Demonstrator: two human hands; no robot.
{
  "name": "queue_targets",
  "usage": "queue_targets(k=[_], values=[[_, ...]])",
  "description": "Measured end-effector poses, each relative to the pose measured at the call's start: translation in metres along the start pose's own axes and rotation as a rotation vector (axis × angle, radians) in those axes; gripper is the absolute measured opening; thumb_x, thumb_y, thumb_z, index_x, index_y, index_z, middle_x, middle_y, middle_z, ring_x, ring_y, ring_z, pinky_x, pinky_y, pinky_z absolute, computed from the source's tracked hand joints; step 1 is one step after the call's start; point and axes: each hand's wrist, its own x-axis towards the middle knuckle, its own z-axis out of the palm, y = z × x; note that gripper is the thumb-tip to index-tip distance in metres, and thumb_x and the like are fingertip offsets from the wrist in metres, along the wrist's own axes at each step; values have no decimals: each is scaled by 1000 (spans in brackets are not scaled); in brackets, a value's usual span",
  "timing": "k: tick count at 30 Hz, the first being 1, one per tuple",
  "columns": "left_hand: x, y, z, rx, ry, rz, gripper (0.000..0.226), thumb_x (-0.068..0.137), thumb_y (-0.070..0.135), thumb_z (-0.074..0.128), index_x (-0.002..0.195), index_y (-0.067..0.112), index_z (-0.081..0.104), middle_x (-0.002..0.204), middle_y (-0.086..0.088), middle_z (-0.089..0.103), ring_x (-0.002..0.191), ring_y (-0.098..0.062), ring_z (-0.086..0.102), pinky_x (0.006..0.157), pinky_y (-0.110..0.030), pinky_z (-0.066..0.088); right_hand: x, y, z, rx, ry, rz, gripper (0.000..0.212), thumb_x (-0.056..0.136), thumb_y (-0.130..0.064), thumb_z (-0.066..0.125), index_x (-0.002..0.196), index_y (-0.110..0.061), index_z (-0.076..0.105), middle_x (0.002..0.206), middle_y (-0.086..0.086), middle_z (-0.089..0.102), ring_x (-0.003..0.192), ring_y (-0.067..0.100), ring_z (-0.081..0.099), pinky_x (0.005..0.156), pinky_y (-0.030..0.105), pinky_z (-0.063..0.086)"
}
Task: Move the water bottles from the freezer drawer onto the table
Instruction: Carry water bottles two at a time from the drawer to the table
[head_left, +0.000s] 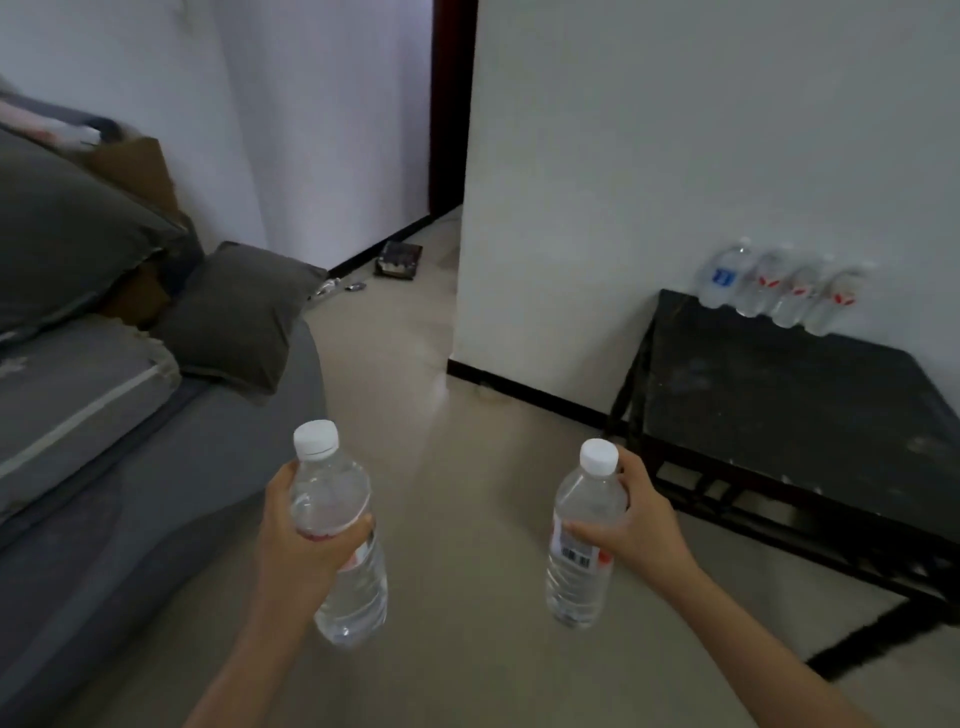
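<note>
A row of bottles (779, 288) already stands at the back of the table (779, 415), against the wall (675, 156). Two more are on their way, in front of the table and to its left. The left hand (306, 540) grips the left bottle (330, 483) round its middle, and the right hand (634, 530) grips the right bottle (582, 577) near its shoulder. Both are clear, full, white-capped and roughly upright. The freezer drawer is out of view, so what remains there is unknown.

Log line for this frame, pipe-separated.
left hand: grips left bottle | right hand: grips right bottle | black table: row of four bottles by wall | phase: carrying, neither placed
</note>
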Motion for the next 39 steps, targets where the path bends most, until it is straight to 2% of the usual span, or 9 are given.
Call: queue_targets(k=[8, 12, 17, 20, 24, 28, 30, 34, 39], values=[[104, -4, 104, 22, -130, 33, 83, 58, 6, 84, 124, 28, 40, 110, 6, 50, 99, -17, 51, 83, -34, 41, 109, 41, -21, 1, 120, 86, 76, 63, -18, 80, 115, -44, 31, 93, -21, 48, 94, 16, 54, 83, 41, 52], [160, 3, 142, 56, -154, 56, 85, 59, 3, 83, 129, 22, 39, 114, 4, 48, 101, -17, 48, 83, -31, 39, 180, 46, -26, 8, 107, 67, 76, 64, -22, 80, 117, -44, 29, 93, -22, 47, 94, 13, 53, 82, 36, 50], [219, 7, 185, 69, -145, 44, 85, 59, -1, 82, 130, 19, 40, 115, 3, 48, 101, -18, 49, 84, -33, 39, 259, 50, -29, 0, 90, 64, 81, 64, -21, 81, 129, -31, 33, 107, -10, 49, 101, 14, 51, 88, 38, 49], [246, 4, 207, 67, -147, 15, 84, 58, -3, 82, 129, 18, 41, 111, 2, 51, 96, -19, 52, 81, -31, 40, 290, 57, -29, -43, 90, 80, 83, 64, -21, 80, 130, -29, 33, 105, -14, 47, 100, 11, 49, 89, 37, 48], [301, -7, 245, 64, -171, 5, 82, 57, -3, 82, 122, 27, 42, 103, 9, 53, 89, -13, 52, 76, -27, 41, 344, 71, -27, -24, 108, 143, 75, 63, -26, 78, 114, -48, 28, 92, -27, 45, 87, 2, 49, 81, 28, 45], [363, -21, 281, 53, -236, -30, 88, 57, 4, 84, 132, 21, 41, 115, 0, 54, 100, -22, 54, 85, -37, 44, 394, 79, -24, -61, 146, 192, 80, 62, -24, 80, 122, -41, 29, 92, -29, 42, 88, 1, 47, 77, 20, 42], [403, -27, 307, 34, -272, -24, 86, 58, 4, 84, 129, 25, 41, 115, -1, 55, 100, -25, 55, 87, -40, 45, 426, 81, -25, -70, 194, 211, 78, 62, -24, 80, 116, -44, 28, 91, -28, 44, 81, -3, 49, 71, 15, 40], [476, -23, 355, -12, -344, 8, 85, 57, 3, 84, 117, 42, 37, 101, 11, 53, 92, -20, 54, 80, -34, 42, 485, 78, -27, -62, 291, 269, 73, 64, -22, 79, 111, -45, 28, 90, -25, 47, 81, -6, 48, 76, 25, 43], [547, -13, 417, -24, -484, 68, 84, 58, 5, 85, 118, 41, 38, 110, 5, 53, 97, -21, 53, 82, -37, 43, 530, 75, -32, -35, 402, 366, 66, 63, -21, 79, 99, -52, 33, 90, -21, 51, 84, 2, 54, 75, 27, 47]])
